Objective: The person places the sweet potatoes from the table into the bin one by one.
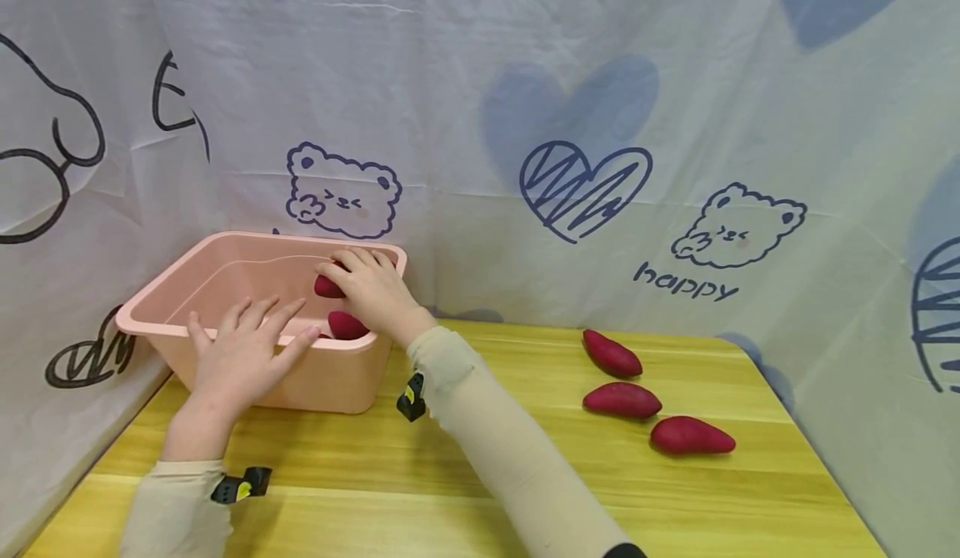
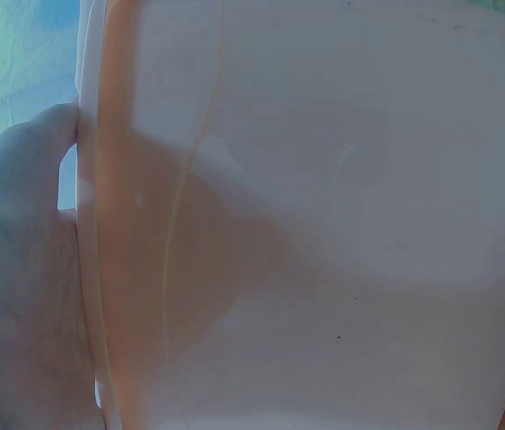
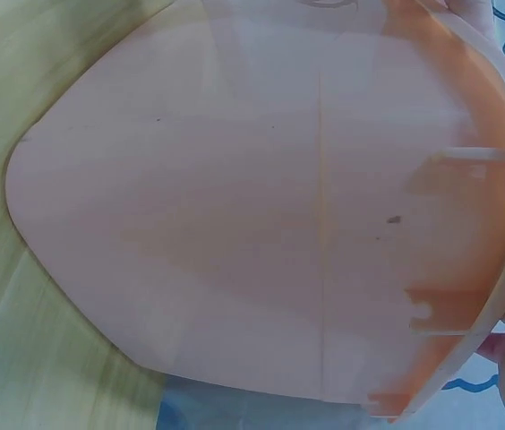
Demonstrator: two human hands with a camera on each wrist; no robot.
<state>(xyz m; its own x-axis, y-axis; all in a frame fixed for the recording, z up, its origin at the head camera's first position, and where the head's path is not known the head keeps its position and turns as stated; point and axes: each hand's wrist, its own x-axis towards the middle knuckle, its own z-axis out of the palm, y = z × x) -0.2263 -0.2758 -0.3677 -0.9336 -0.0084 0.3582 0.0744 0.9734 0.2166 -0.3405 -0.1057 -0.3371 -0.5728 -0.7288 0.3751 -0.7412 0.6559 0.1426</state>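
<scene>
A pink plastic basin (image 1: 322,379) stands at the left of the table. My left hand (image 1: 243,354) rests over its front rim, fingers spread and reaching inside; the left wrist view shows part of this hand (image 2: 20,260) beside the rim. My right hand (image 1: 375,295) is over the basin's right end, its fingers curled round a dark red sweet potato (image 1: 328,286), partly hidden by the hand. Below it, another sweet potato (image 1: 347,325) lies inside, partly covered by the rim. The right wrist view mostly shows the basin's outer wall (image 3: 235,206).
Three more sweet potatoes lie on the right of the yellow wood-grain table (image 1: 480,424): a back one (image 1: 612,354), a middle one (image 1: 622,400) and a front one (image 1: 692,435). A white printed cloth (image 1: 465,233) hangs behind the table and along its left side.
</scene>
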